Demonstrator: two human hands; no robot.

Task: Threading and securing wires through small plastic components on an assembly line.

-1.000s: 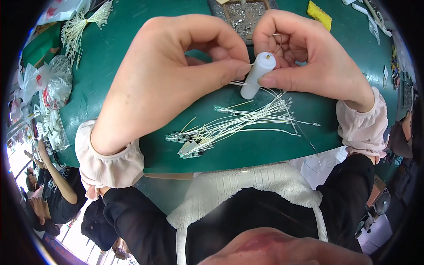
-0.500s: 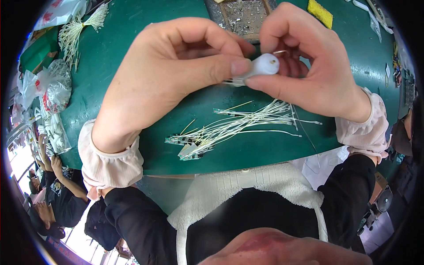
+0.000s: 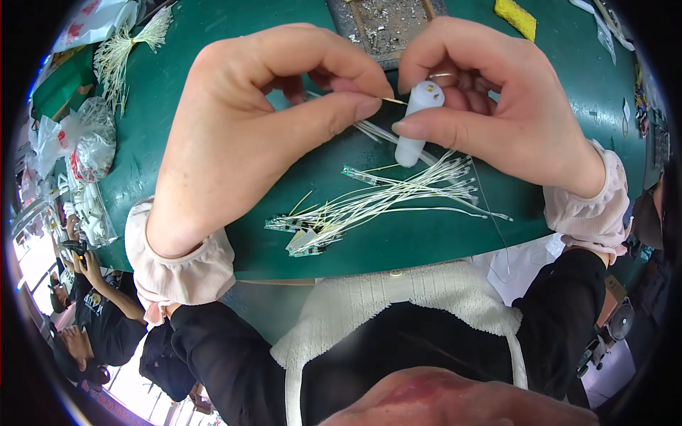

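A white plastic cylinder stands tilted between the thumb and fingers of my right hand, its end with small holes pointing away from me. Opposite it, my left hand pinches a thin pale wire, whose tip reaches to the cylinder's side. More white wires run below the left fingertips and behind the cylinder. Beneath both hands, a loose bunch of white wires lies on the green table, with small green circuit boards at its left end.
A tray with metal bits sits at the far middle, a yellow sponge right of it. At left lie a tied wire bundle, a clear plastic bag and white plastic parts. Another person is at the lower left.
The cylinder has turned from lying sideways to nearly upright in my right hand. My left fingers have drawn back leftward from it, with a thin wire now showing between them.
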